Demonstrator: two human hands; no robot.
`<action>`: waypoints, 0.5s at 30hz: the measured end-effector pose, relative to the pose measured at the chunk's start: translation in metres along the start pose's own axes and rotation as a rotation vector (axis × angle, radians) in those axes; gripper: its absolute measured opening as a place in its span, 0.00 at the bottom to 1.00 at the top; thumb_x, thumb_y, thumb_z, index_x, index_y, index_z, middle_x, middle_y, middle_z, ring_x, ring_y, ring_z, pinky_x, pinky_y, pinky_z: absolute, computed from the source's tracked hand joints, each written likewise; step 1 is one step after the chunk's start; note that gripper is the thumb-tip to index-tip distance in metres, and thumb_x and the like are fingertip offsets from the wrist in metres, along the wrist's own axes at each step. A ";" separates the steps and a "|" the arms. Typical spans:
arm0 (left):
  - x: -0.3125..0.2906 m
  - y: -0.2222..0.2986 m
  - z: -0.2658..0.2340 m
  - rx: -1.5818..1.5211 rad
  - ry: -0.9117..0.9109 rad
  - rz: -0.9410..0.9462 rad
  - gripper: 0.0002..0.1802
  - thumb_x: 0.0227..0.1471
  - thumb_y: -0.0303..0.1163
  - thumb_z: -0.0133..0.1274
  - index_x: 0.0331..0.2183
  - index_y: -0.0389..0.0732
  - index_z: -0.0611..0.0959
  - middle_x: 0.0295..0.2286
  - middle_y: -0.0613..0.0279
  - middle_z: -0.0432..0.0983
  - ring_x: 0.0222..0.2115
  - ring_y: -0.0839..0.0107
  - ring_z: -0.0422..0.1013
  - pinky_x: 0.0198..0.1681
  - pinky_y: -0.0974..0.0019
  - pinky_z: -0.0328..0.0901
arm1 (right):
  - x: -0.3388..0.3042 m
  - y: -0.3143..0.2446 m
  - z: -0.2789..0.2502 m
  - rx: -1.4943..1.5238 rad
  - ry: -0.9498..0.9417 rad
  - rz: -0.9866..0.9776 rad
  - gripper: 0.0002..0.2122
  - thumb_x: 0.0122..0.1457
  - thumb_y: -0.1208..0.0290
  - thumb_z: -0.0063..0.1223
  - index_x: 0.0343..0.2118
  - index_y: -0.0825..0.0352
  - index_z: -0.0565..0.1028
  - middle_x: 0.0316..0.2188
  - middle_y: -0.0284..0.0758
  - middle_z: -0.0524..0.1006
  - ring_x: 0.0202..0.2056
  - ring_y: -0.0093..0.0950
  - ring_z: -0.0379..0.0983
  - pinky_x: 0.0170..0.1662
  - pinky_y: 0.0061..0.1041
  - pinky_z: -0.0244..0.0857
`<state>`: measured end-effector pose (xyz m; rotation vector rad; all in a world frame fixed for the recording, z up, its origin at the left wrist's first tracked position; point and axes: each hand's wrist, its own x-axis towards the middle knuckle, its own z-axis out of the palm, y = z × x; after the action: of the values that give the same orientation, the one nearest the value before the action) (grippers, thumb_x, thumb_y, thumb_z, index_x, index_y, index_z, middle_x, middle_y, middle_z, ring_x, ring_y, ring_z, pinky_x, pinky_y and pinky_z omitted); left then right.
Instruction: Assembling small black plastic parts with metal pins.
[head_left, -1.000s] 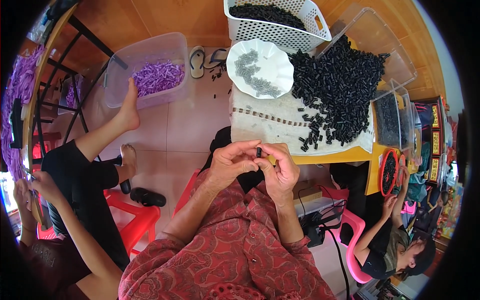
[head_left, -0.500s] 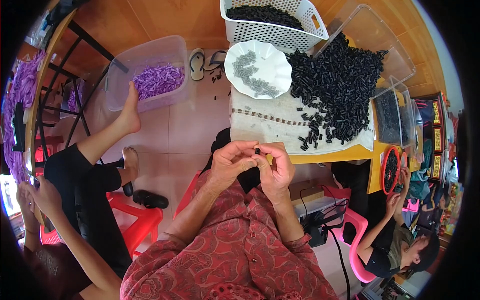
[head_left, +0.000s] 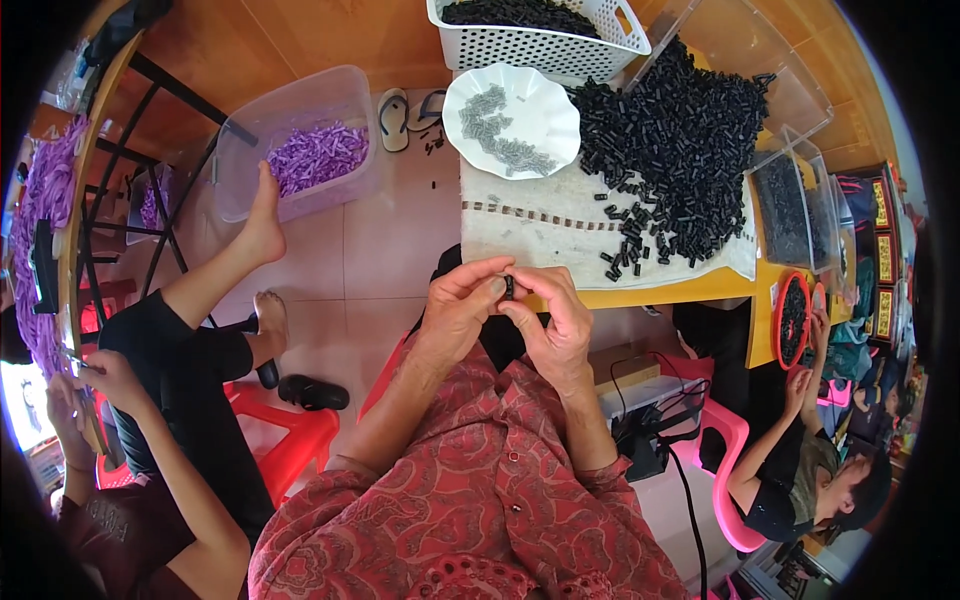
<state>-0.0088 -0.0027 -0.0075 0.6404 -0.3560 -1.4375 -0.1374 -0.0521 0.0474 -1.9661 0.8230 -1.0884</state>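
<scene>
Thumbs had shifted, and more of the small black piece (head_left: 509,288) came into sight

Since half a second before, the left thumb had moved up to the side of the piece, which showed more of its length; the whole view had also slid, so the table (head_left: 620,298) stood higher in it.

The left hand (head_left: 458,305) was bent at the knuckles, its thumb and forefinger pinching the piece. The right hand (head_left: 557,325) faced it, its forefinger reaching across to the upper end and its thumb curved near the lower end; whether this hand also gripped, I cannot tell. Both forearms came up from the patterned red shirt (head_left: 470,500), and the hands met before the near edge of the table.

The piece stood nearly upright between the fingertips. As for writing, pale lettering crossed the dark shirt (head_left: 105,520) of the person on the left.

Beyond the hands lay a white cloth (head_left: 590,268) with a heap of black pieces (head_left: 690,150) on its right part. A white plate (head_left: 556,118) with scalloped rim carried small clear pieces (head_left: 490,120); behind it was a perforated white basket (head_left: 545,48). Farther left, on the floor, a clear tub (head_left: 240,165) contained purple strips (head_left: 318,160).
</scene>
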 end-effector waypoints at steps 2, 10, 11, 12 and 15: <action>0.000 0.001 0.002 -0.005 0.017 -0.004 0.16 0.56 0.23 0.49 0.48 0.34 0.75 0.36 0.58 0.77 0.36 0.74 0.74 0.39 0.72 0.70 | 0.000 0.000 0.000 0.005 -0.005 0.015 0.19 0.43 0.85 0.63 0.41 0.69 0.74 0.35 0.37 0.76 0.31 0.28 0.72 0.35 0.24 0.67; -0.001 0.002 0.004 0.033 0.000 -0.001 0.18 0.56 0.23 0.50 0.49 0.35 0.75 0.32 0.60 0.78 0.35 0.74 0.74 0.38 0.73 0.69 | -0.001 0.000 -0.004 -0.008 -0.007 0.015 0.20 0.43 0.85 0.62 0.42 0.69 0.74 0.35 0.37 0.76 0.32 0.28 0.72 0.35 0.23 0.68; -0.002 0.001 0.002 0.031 -0.008 -0.003 0.17 0.56 0.23 0.50 0.49 0.34 0.75 0.32 0.61 0.77 0.35 0.75 0.74 0.38 0.74 0.69 | -0.001 -0.001 -0.004 0.009 -0.016 0.034 0.19 0.43 0.85 0.63 0.41 0.69 0.75 0.35 0.37 0.76 0.32 0.28 0.72 0.35 0.24 0.69; -0.002 0.000 0.001 0.030 -0.016 -0.005 0.17 0.56 0.23 0.50 0.49 0.34 0.75 0.32 0.61 0.77 0.34 0.76 0.73 0.38 0.74 0.69 | -0.001 -0.002 -0.005 0.025 -0.024 0.053 0.18 0.43 0.85 0.63 0.40 0.69 0.75 0.35 0.37 0.76 0.32 0.28 0.72 0.34 0.24 0.69; -0.001 0.003 0.008 0.059 0.036 -0.041 0.17 0.56 0.23 0.50 0.49 0.34 0.75 0.33 0.61 0.77 0.35 0.77 0.72 0.38 0.75 0.68 | 0.000 -0.003 -0.005 0.038 0.003 0.055 0.17 0.42 0.85 0.63 0.38 0.69 0.76 0.33 0.37 0.77 0.32 0.29 0.72 0.33 0.25 0.69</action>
<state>-0.0113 -0.0030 0.0004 0.7241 -0.3602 -1.4569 -0.1412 -0.0524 0.0519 -1.8999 0.8471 -1.0673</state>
